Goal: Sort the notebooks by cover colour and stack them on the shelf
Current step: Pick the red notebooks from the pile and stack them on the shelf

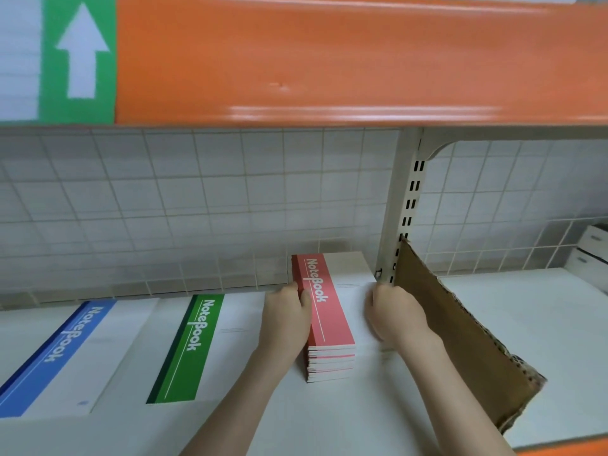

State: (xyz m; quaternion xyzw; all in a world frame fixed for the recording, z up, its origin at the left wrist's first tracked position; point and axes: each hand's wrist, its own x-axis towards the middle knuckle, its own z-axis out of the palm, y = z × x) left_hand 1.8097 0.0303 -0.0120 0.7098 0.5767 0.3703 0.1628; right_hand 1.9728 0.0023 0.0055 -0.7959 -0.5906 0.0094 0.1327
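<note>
Beside the cardboard divider (pixel 460 340), both hands (pixel 286 319) (pixel 396 312) grip the red stack's (pixel 329 311) side edges

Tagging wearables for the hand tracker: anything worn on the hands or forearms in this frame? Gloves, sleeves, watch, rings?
Nothing worn that shows. The left hand and right hand are bare, no gloves. Both forearms are bare down to the bottom edge of the frame, with no sleeve cuff in view. No watch, band or ring shows, though the fingers are partly hidden and slightly blurred.

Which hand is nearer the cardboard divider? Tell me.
Right. The right hand grips the red notebook stack's right side, next to the cardboard divider; the left hand holds the stack's far side.
</note>
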